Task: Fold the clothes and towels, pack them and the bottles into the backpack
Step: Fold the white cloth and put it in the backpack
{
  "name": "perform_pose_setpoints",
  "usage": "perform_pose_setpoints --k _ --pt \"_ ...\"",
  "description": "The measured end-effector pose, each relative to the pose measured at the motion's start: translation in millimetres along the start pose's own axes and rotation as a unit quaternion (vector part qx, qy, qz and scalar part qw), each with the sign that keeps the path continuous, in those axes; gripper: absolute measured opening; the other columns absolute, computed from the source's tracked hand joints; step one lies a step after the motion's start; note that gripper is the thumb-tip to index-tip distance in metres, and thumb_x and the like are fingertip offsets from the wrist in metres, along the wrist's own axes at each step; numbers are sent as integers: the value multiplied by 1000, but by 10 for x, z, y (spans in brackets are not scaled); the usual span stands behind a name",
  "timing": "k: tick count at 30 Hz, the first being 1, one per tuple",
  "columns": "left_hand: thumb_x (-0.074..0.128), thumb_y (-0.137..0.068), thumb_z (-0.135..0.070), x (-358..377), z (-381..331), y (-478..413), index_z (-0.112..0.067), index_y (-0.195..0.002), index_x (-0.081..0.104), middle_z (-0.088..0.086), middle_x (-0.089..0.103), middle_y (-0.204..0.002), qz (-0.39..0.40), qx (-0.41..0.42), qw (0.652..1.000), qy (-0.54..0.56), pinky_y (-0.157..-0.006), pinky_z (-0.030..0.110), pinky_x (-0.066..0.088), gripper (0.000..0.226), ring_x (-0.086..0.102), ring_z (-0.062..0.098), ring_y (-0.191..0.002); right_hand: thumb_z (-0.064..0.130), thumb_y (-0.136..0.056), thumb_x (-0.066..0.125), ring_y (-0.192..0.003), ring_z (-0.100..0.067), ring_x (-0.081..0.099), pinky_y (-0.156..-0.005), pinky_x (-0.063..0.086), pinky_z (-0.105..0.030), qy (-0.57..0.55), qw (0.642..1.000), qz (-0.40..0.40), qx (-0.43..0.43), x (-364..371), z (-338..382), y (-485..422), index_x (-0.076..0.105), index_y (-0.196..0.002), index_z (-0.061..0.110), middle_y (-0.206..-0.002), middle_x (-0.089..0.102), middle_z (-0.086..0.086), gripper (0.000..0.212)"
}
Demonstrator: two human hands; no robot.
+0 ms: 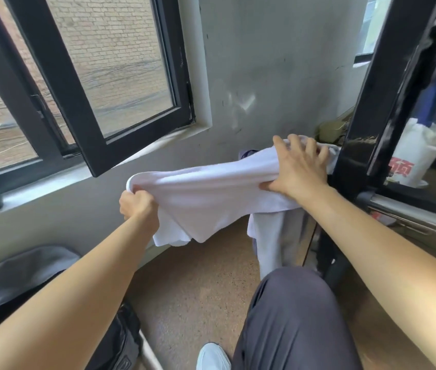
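A white garment point(219, 198) hangs stretched in the air between the person's two hands, just below and to the right of the open black window point(97, 84). The left hand point(138, 206) is closed in a fist around one bunched end of the cloth, under the window's lower corner. The right hand point(295, 169) lies over the other end, farther right of the window, thumb tucked under the fabric and fingers spread across the top, pinching it. Between the hands the cloth pulls fairly taut along its upper edge, while its lower part sags in loose folds (whether it is a shirt or a towel I cannot tell). More pale fabric point(270, 241) hangs down beneath the right hand, draped over something hidden behind it.

To the right of the window, past the grey wall point(265, 62), stands a black metal frame point(371, 108), and the right hand is just beside it. Beyond that frame sits a white bag with red lettering point(411, 158). Well below the window, at the lower left, lies a grey and black backpack point(24, 276), partly covered by the left forearm. The person's knee in dark trousers point(291, 316) and a white shoe point(213, 356) rest over the speckled brown floor point(198, 289).
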State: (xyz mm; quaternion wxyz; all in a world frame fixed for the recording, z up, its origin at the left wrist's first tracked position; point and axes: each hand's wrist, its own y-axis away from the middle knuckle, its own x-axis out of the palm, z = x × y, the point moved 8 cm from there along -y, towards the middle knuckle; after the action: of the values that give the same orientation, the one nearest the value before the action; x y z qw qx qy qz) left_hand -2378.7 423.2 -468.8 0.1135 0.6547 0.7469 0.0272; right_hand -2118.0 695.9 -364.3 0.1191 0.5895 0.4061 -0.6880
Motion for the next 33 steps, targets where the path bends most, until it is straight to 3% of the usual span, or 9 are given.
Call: perform_pose_setpoints --k 4,7,10,14,17,20,25,29,33 --pt "41 -88 -17 -98 -40 92 -16 -123 65 12 67 -124 -29 17 999 -2 -99 53 54 43 65 41 -110 50 -62 92 -143 -49 20 -109 31 -63 -19 986 162 -27 112 -125 36 -2 -159 38 -164 1 -8 135" --pt "42 -98 -10 -384 -57 104 -9 -134 61 18 62 -135 -91 12 996 -6 -107 45 49 41 60 40 -124 20 -68 93 -147 -49 15 -113 33 -60 -23 976 212 -30 117 -237 50 -7 -158 46 -166 -10 -1 137" --pt "43 -97 -12 -550 -5 31 -4 -134 59 21 61 -137 -81 4 996 -31 -109 49 47 41 59 40 -127 7 -77 82 -143 -49 23 -106 41 -60 -15 984 179 -17 122 -203 21 -3 -158 46 -164 -1 -5 123" --pt "44 -92 -13 -484 -17 35 -10 -120 68 17 71 -116 -16 51 997 -47 -97 51 56 37 67 40 -106 13 -87 70 -127 -46 41 -93 49 -56 -43 993 112 -7 106 -165 -65 21 -154 39 -150 29 -10 87" --pt "45 -91 -13 -383 -85 228 -13 -93 71 13 70 -91 43 70 996 -23 -86 39 57 26 66 33 -86 13 -86 67 -117 -45 50 -87 49 -51 -35 997 59 -34 87 -146 -71 41 -137 27 -132 44 -11 59" --pt "44 -81 -15 -272 -128 312 -16 -88 78 10 73 -85 99 71 993 9 -72 35 55 36 65 30 -77 14 -85 66 -110 -43 55 -83 50 -50 -41 998 22 -43 82 -167 -55 49 -129 23 -123 50 -11 48" --pt "42 -76 -15 -350 -185 283 -16 -94 77 15 76 -98 118 89 989 4 -81 47 65 40 74 35 -95 11 -82 70 -131 -51 33 -106 35 -60 3 990 139 -3 120 -110 -69 30 -145 34 -145 27 -13 78" --pt "40 -89 -7 -400 -219 335 -16 -91 71 14 73 -98 121 98 988 20 -79 42 64 33 71 34 -96 2 -81 72 -148 -55 -16 -118 5 -67 61 990 123 -36 -67 198 51 -10 -158 41 -167 -20 -10 119" --pt "40 -84 -7 -486 -246 378 -13 -90 74 18 74 -99 140 124 982 6 -77 41 64 35 72 37 -98 4 -80 62 -145 -55 6 -112 20 -64 84 990 79 -76 99 468 137 19 -152 39 -162 6 -11 90"
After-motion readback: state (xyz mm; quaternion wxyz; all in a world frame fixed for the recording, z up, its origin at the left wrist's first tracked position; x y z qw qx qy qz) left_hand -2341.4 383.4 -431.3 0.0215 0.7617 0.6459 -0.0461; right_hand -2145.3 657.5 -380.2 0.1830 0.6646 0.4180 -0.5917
